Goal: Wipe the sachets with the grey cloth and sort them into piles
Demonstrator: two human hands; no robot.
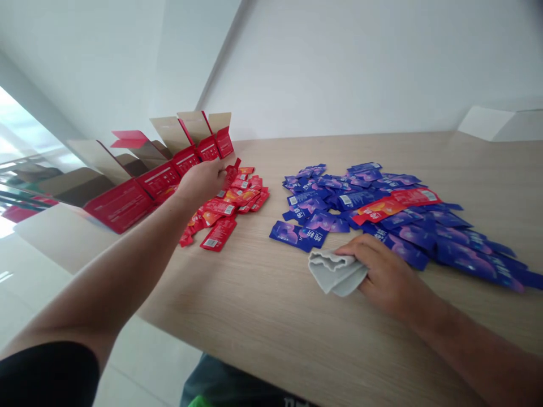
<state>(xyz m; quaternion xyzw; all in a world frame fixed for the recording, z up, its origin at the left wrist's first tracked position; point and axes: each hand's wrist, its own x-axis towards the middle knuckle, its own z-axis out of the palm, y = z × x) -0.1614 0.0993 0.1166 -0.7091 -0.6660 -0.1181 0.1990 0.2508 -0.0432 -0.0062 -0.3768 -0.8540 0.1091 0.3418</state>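
Observation:
My left hand is closed on a red packet, held over the far side of a pile of red packets. In my right hand is a folded grey cloth, pinched between thumb and fingers just above the table's near part. Beyond that hand spreads a wide heap of blue packets. Two red packets, one with an orange print and one with a barcode, lie on top of the blue heap.
Open red cardboard boxes stand in a row along the table's left edge, flaps up. A white object sits at the back right by the wall. The wooden table ends near my body.

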